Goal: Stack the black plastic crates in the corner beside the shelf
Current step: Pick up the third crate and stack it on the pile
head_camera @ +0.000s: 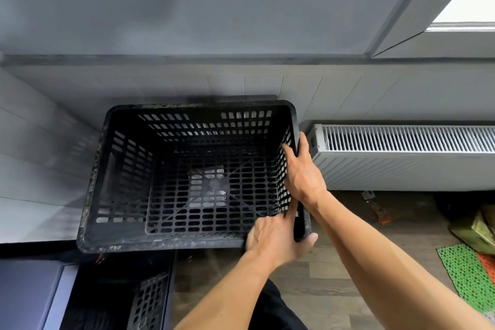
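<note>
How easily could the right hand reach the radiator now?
Probably easily. The right hand grips the right rim of the crate, and the radiator stands just beside it with nothing visible between. The hand would first have to release the crate.

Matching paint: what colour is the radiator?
White; the radiator shows best in the head view.

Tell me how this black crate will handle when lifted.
Probably light for its size: the black crate is empty, walls and floor perforated. Likely stiff, since its thick rim shows no sag. Gripped only on the right by left hand and right hand, it may tilt leftward.
</note>
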